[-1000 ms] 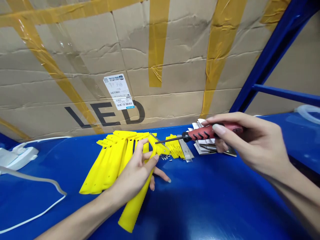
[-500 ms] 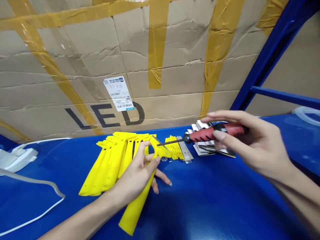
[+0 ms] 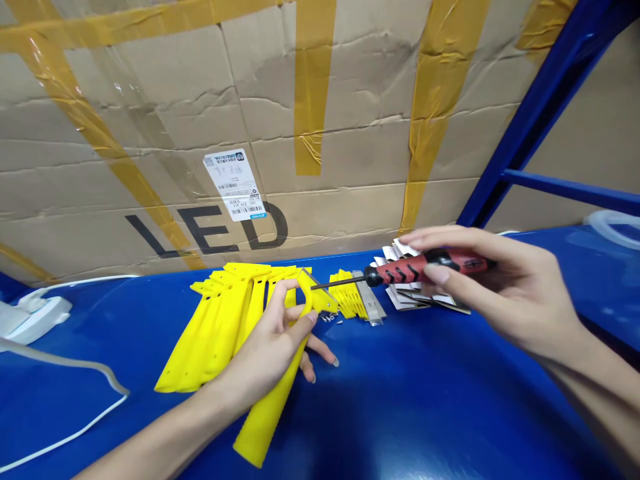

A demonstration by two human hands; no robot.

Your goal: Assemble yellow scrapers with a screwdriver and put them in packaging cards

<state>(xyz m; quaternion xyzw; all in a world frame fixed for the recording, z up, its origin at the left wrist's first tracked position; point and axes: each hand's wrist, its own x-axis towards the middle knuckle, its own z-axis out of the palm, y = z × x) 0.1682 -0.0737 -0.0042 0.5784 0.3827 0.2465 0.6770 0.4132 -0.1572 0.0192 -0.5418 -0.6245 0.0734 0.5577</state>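
Note:
My left hand [image 3: 277, 333] is closed around the neck of a yellow plastic scraper [image 3: 273, 413], its wide head tilted up and its handle pointing down toward me. A metal blade edge shows along the head. From the right, my right hand [image 3: 510, 287] grips a red and black screwdriver [image 3: 400, 270] by its handle. The screwdriver's thin shaft reaches left, with its tip at the scraper's head. Several small screws [image 3: 330, 318] lie on the blue surface just behind the head. More yellow scraper handles [image 3: 220, 327] lie in an overlapping row at left.
Small yellow parts [image 3: 347, 293], flat metal blades [image 3: 371, 300] and folded papers [image 3: 405, 293] lie beyond my hands on the blue tabletop [image 3: 400, 400]. A taped cardboard box [image 3: 350, 207] stands behind. White cables [image 3: 75, 363] are at left; a blue metal frame [image 3: 530, 120] rises at right.
The screwdriver handle has turned slightly within my right hand, showing different markings. Its tip stays at the scraper head. The whole view has shifted a little.

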